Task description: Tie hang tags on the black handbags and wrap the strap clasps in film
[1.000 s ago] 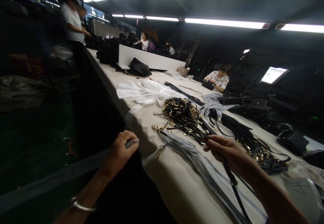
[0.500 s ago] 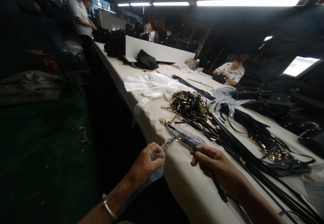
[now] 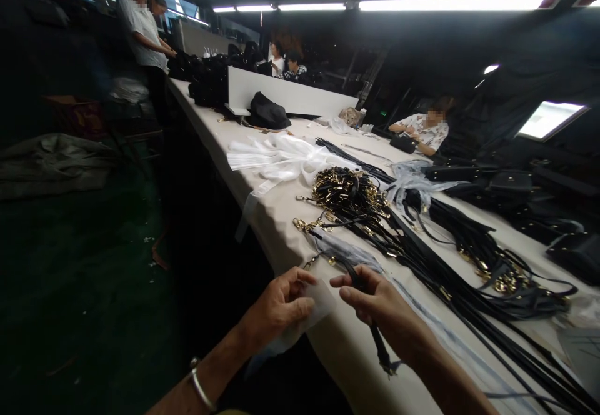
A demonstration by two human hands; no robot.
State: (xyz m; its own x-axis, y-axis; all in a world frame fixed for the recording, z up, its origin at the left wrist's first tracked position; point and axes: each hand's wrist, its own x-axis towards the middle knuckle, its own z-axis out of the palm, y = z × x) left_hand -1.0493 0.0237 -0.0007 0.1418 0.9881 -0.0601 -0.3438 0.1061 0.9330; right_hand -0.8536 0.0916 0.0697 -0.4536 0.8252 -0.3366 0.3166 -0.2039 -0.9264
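Head view: left hand (image 3: 276,309) has closed in on the right hand (image 3: 375,302) at the desk (image 3: 337,340) edge; left fingers pinch a clear sleeve (image 3: 314,305), right fingers grip a black strap (image 3: 377,340).

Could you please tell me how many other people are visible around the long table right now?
4: one person standing at the table's far left end, two people seated behind the white divider, one person seated on the right side. Others may be hidden in the dark.
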